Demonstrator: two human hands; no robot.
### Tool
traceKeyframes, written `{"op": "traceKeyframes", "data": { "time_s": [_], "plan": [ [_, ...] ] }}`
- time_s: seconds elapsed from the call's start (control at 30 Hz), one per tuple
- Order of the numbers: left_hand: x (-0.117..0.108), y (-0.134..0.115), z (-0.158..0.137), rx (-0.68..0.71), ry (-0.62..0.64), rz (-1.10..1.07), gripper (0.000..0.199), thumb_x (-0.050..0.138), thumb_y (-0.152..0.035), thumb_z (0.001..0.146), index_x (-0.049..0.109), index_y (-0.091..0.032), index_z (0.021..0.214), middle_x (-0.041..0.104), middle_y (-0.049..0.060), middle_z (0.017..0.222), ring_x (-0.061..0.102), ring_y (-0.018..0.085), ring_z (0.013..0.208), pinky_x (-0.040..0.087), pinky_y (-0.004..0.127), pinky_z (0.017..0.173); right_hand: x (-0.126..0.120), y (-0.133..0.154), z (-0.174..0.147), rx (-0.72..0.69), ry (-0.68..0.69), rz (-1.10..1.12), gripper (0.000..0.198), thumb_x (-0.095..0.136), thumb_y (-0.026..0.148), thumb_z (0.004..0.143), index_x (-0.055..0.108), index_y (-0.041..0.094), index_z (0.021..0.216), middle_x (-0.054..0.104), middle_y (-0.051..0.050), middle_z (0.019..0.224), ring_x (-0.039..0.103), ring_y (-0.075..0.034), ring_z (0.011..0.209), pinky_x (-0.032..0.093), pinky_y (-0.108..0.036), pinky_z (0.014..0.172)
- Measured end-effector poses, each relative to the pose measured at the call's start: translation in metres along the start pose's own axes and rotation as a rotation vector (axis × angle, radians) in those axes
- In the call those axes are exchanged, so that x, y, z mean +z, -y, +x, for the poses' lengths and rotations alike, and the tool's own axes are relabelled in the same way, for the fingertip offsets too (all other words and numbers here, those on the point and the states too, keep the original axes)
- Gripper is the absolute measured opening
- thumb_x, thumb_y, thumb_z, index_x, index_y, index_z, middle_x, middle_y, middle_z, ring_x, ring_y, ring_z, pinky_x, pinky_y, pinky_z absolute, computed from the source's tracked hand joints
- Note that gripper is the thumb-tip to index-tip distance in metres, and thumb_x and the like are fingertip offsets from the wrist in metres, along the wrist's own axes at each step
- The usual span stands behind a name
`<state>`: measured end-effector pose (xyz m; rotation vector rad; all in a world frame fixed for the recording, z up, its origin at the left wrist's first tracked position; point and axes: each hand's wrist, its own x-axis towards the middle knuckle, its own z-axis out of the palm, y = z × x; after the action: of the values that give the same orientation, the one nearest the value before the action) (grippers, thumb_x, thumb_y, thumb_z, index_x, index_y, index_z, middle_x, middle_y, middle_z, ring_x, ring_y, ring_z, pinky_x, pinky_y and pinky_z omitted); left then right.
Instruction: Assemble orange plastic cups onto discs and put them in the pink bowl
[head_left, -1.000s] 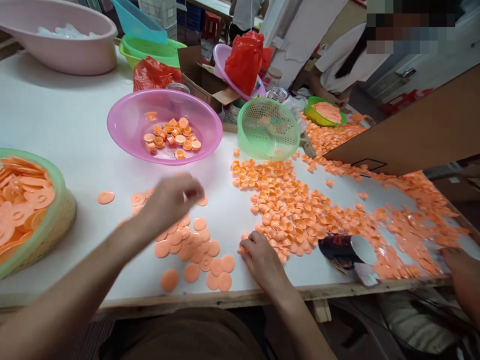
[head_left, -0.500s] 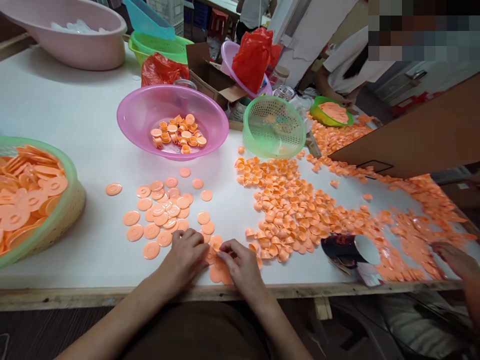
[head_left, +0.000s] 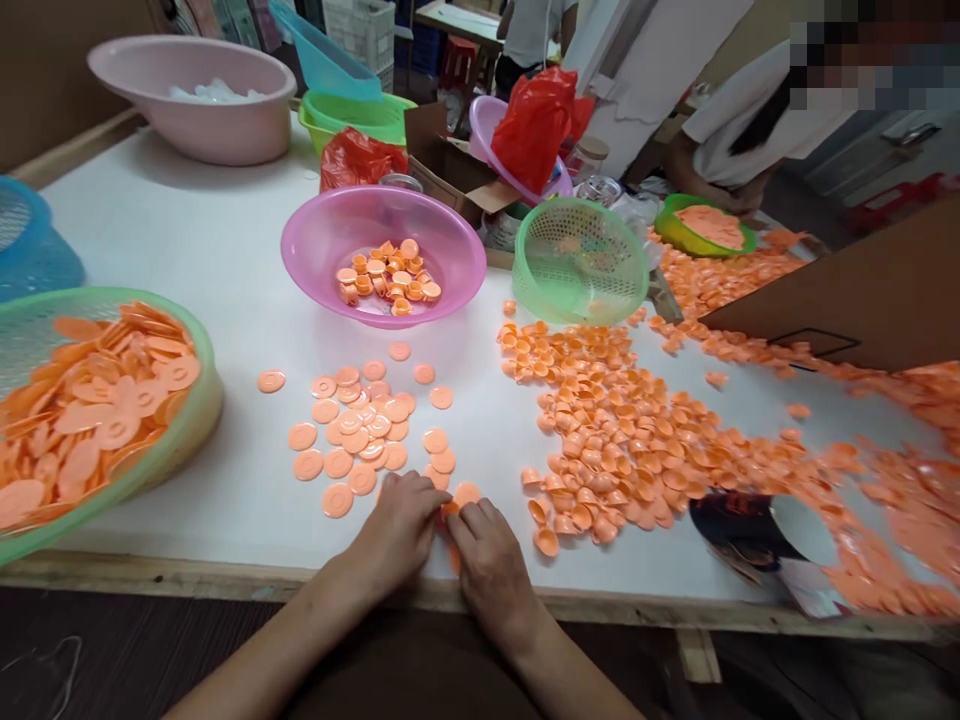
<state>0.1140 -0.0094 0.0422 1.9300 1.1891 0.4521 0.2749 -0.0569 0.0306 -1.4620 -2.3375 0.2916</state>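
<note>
My left hand (head_left: 405,525) and my right hand (head_left: 491,565) meet near the table's front edge, fingers curled and closed. Between their fingertips is a small orange plastic cup (head_left: 450,509), mostly covered by the fingers. An orange saucer (head_left: 468,494) lies just beyond my right fingertips, and more orange plastic shows below between the hands. Loose round saucers (head_left: 352,420) are spread ahead of my left hand. To the right of my right hand lies a wide heap of small orange cups (head_left: 615,440).
A pink basin (head_left: 300,260) holds several cups. Beside it stands a green basket (head_left: 581,270). At left, another green basket (head_left: 206,400) is full of saucers. A dark printed cup (head_left: 739,530) lies at right. Behind a cardboard panel (head_left: 862,290), a person (head_left: 742,130) works at a bowl.
My hands have come closer together around the small cup, which is now more hidden. The view has swung left, bringing a blue basket in, and another person's hand at right has left view.
</note>
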Motion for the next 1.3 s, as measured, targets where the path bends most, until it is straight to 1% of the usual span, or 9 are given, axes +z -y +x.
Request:
{"op": "traceKeyframes", "data": {
  "time_s": [0.23, 0.57, 0.67, 0.83, 0.93, 1.0, 1.1, 1.2, 1.3],
  "plan": [
    [0.010, -0.002, 0.010, -0.292, -0.064, -0.240, 0.015, 0.052, -0.016, 0.077, 0.067, -0.017, 0.074, 0.068, 0.003, 0.073, 0.060, 0.016, 0.069, 0.040, 0.026, 0.062, 0.006, -0.002, 0.001, -0.111, -0.062, 0.002, 0.031, 0.035, 0.002, 0.094, 0.063, 0.012, 0.084, 0.056, -0.008, 0.075, 0.042, -0.021, 0.072, 0.036, -0.035, 0.061],
    [0.010, 0.001, 0.003, -0.195, -0.066, -0.220, 0.014, 0.048, -0.012, 0.076, 0.058, -0.017, 0.068, 0.065, 0.001, 0.066, 0.057, 0.013, 0.062, 0.037, 0.023, 0.055, -0.007, -0.001, 0.005, -0.044, -0.050, 0.164, 0.028, 0.040, 0.009, 0.095, 0.067, 0.016, 0.094, 0.062, -0.008, 0.079, 0.055, -0.020, 0.074, 0.047, -0.032, 0.062],
    [-0.041, -0.006, 0.023, -0.185, -0.250, -0.314, 0.014, 0.048, -0.014, 0.077, 0.058, -0.018, 0.068, 0.058, -0.003, 0.055, 0.054, 0.009, 0.049, 0.037, 0.019, 0.048, -0.029, -0.011, 0.009, 0.085, -0.107, 0.299, 0.026, 0.048, 0.016, 0.095, 0.064, 0.021, 0.115, 0.067, -0.008, 0.098, 0.063, -0.019, 0.088, 0.052, -0.029, 0.072],
    [-0.190, -0.012, 0.071, -0.094, -0.851, -0.473, 0.021, 0.058, -0.029, 0.080, 0.065, -0.016, 0.095, 0.062, -0.003, 0.061, 0.059, 0.011, 0.047, 0.049, 0.022, 0.045, -0.042, -0.036, 0.013, 0.296, -0.197, 0.328, 0.019, 0.052, 0.023, 0.093, 0.070, 0.024, 0.099, 0.071, -0.004, 0.090, 0.066, -0.019, 0.083, 0.052, -0.028, 0.072],
    [-0.231, 0.007, 0.074, -0.044, -0.912, -0.435, 0.029, 0.059, -0.035, 0.081, 0.066, -0.015, 0.101, 0.067, 0.002, 0.072, 0.064, 0.014, 0.056, 0.055, 0.026, 0.052, -0.031, -0.043, 0.032, 0.295, -0.110, 0.395, 0.021, 0.051, 0.022, 0.091, 0.071, 0.023, 0.095, 0.070, -0.003, 0.083, 0.066, -0.017, 0.075, 0.052, -0.027, 0.065],
    [-0.219, 0.032, 0.062, -0.122, -0.818, -0.306, 0.028, 0.058, -0.039, 0.082, 0.070, -0.014, 0.088, 0.068, 0.004, 0.071, 0.065, 0.016, 0.061, 0.057, 0.029, 0.059, -0.021, -0.045, 0.057, 0.252, -0.087, 0.406, 0.022, 0.050, 0.019, 0.090, 0.071, 0.022, 0.095, 0.069, -0.003, 0.084, 0.065, -0.018, 0.077, 0.052, -0.028, 0.068],
    [-0.162, 0.075, 0.040, -0.185, -0.625, -0.030, 0.029, 0.052, -0.038, 0.086, 0.072, -0.019, 0.094, 0.074, 0.009, 0.094, 0.069, 0.024, 0.089, 0.057, 0.040, 0.082, -0.007, -0.048, 0.108, 0.166, -0.107, 0.324, 0.025, 0.050, 0.010, 0.086, 0.069, 0.021, 0.098, 0.067, -0.006, 0.092, 0.062, -0.020, 0.088, 0.052, -0.031, 0.078],
    [-0.100, 0.104, 0.019, -0.072, -0.440, 0.294, 0.038, 0.054, -0.033, 0.087, 0.064, -0.027, 0.122, 0.053, 0.011, 0.141, 0.044, 0.035, 0.133, 0.039, 0.059, 0.104, 0.006, -0.053, 0.148, 0.109, -0.116, 0.125, 0.027, 0.055, 0.006, 0.080, 0.066, 0.019, 0.101, 0.064, -0.008, 0.099, 0.057, -0.022, 0.094, 0.050, -0.035, 0.082],
    [-0.065, 0.115, -0.005, -0.023, -0.336, 0.515, 0.051, 0.059, -0.031, 0.086, 0.051, -0.036, 0.136, 0.034, 0.010, 0.154, 0.025, 0.040, 0.143, 0.024, 0.069, 0.107, 0.014, -0.057, 0.157, 0.022, -0.092, -0.051, 0.012, 0.054, 0.009, 0.085, 0.062, 0.019, 0.084, 0.062, -0.007, 0.085, 0.054, -0.022, 0.083, 0.048, -0.034, 0.074]
  ]
}}
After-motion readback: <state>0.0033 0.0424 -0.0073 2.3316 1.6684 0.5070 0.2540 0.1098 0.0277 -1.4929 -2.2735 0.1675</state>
